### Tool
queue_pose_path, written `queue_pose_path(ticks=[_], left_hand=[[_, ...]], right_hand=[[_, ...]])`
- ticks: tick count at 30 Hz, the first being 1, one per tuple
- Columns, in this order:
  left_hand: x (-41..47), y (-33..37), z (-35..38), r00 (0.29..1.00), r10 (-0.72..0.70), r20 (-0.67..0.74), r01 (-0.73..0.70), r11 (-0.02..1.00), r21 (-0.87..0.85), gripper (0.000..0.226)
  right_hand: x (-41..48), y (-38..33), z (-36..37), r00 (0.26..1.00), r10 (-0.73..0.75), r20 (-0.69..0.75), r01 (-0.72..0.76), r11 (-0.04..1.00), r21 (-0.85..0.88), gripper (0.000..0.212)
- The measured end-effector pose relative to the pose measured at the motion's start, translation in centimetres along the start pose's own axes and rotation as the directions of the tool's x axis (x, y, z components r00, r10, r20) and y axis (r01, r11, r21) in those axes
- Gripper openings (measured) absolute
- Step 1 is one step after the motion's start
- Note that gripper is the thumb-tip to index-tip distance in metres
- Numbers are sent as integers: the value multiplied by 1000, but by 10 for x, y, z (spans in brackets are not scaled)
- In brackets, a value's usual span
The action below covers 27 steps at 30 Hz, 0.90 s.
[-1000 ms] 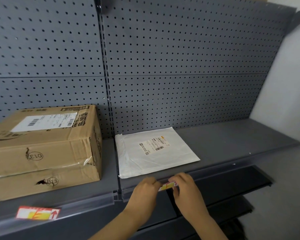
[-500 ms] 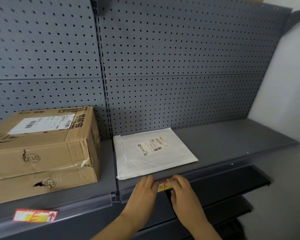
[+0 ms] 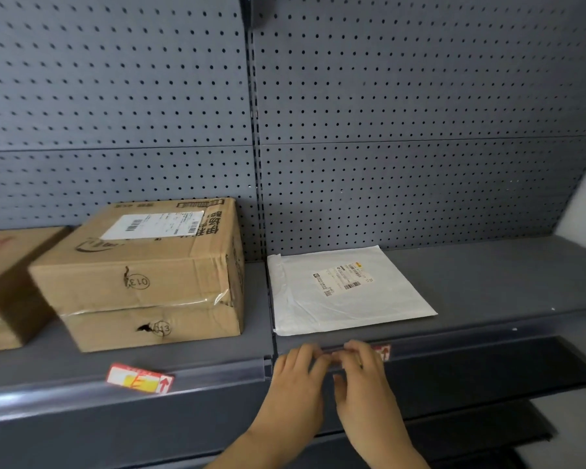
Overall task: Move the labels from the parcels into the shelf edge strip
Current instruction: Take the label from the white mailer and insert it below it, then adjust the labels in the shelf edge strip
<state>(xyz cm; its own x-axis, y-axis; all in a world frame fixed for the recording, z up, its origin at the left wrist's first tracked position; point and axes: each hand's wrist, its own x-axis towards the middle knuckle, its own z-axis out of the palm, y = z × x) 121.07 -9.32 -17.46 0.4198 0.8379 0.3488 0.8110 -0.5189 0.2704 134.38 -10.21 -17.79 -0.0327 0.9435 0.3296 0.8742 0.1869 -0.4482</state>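
Both hands are at the front edge of the shelf (image 3: 487,282), below the white mailer (image 3: 345,292). The left hand (image 3: 298,384) and right hand (image 3: 362,384) press their fingertips together on a red-and-white label (image 3: 383,352) against the shelf edge strip (image 3: 471,336); only its right end shows. Another label (image 3: 139,379) sits tilted in the strip's left section, in front of the cardboard box (image 3: 149,275) standing near the shelf's left end.
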Motion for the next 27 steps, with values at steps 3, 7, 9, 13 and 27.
queue_pose_path(ticks=[3, 7, 9, 13, 27], left_hand=[[-20, -16, -12, 998, -57, -18, 57, 998, -1, 52], [-46, -47, -33, 992, -121, -24, 122, 992, 32, 49], [-59, -66, -45, 988, -154, -28, 155, 987, 50, 48], [-85, -107, -74, 976, -206, -72, 213, 972, 98, 46], [-126, -214, -144, 974, -208, -94, 219, 966, 137, 20]], right_hand=[[-3, -22, 11, 999, -45, 0, 45, 998, 36, 27], [-2, -53, 25, 994, -101, 33, 99, 993, 67, 31], [-1, -70, 34, 991, -122, 48, 118, 990, 81, 31], [-2, -107, 53, 985, -147, 90, 137, 984, 110, 27], [-12, -204, 103, 989, -88, 118, 76, 992, 102, 22]])
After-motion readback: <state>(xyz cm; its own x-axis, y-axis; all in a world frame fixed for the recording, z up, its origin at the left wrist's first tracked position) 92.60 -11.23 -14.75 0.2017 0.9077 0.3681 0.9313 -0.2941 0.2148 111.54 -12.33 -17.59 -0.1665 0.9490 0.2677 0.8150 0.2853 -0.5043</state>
